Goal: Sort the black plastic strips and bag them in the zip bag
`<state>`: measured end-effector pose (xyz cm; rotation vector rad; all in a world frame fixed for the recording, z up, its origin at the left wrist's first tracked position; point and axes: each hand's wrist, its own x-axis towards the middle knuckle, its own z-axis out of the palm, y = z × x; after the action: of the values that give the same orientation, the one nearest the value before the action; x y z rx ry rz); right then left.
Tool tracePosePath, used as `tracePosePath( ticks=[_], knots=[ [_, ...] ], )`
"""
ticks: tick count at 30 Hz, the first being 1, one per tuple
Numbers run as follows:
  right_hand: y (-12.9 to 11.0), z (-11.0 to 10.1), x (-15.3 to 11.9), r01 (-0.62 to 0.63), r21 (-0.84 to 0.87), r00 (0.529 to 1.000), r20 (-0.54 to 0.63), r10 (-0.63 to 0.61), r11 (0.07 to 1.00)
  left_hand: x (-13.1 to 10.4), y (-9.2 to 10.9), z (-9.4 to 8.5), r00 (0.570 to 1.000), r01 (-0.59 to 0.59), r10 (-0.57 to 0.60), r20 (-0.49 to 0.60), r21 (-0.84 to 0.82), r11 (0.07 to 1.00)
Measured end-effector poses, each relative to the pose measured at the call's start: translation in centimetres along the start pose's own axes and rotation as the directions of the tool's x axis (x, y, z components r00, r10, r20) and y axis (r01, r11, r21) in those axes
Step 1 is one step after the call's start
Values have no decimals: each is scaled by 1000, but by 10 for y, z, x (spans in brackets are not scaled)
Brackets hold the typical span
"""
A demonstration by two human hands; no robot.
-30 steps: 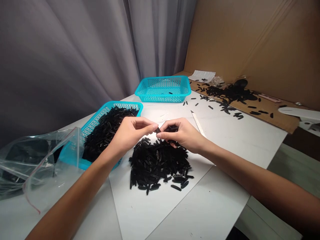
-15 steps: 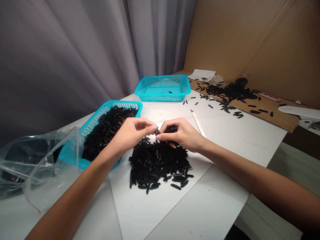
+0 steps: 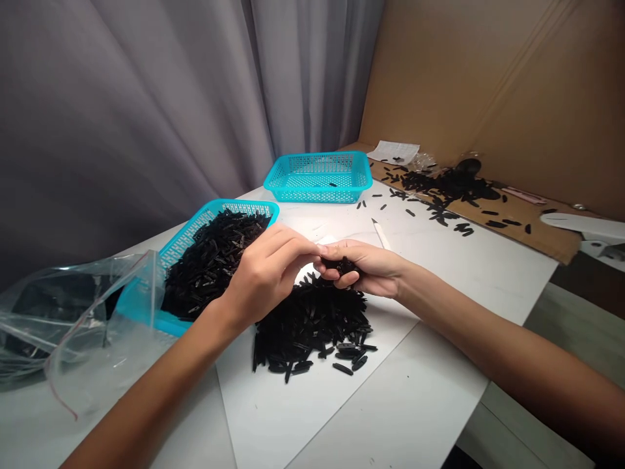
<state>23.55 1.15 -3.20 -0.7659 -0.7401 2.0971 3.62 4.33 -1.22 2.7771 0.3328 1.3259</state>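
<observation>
Over a pile of small black elongated pieces, my two hands meet at the fingertips. My right hand is turned with its fingers curled around several black pieces. Its thumb touches the fingertips of my left hand, which are closed together; whatever they pinch is hidden. The pile lies on a white sheet. Left of it, a blue basket is heaped with the same kind of black pieces, partly behind my left hand.
A second blue basket at the back holds one black piece. Clear plastic bag lies at the left. A white-handled knife or pen rests beyond my right hand. More black pieces are scattered on cardboard at back right.
My right hand has rolled over, showing its curled fingers and the pieces in them. My left hand has turned and moved slightly right; the single piece between the fingertips is now hidden.
</observation>
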Motion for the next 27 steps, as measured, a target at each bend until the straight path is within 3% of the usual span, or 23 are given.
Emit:
tracePosePath(
  ticks=[5,12,15,23,27],
  knots=[
    [-3,1,-2,-7,9,1000,-2,7,1000,1,0,-1,1000,6,-6,1,-26,1000],
    [-1,6,-3,157,-77,973,-158,-168,985,3,-1,-4,962,269,-259,86,-144,952],
    [0,7,-3,146,-42,979,-138,-150,988,3,-1,-3,972,236,-234,30,-130,963],
    [-1,5,-4,7,110,999,46,-12,994,2,-1,-4,997,59,-62,-47,-68,996],
    [0,9,-6,28,37,999,16,-28,999,0,-2,-5,999,15,-17,-52,-42,999]
  ],
)
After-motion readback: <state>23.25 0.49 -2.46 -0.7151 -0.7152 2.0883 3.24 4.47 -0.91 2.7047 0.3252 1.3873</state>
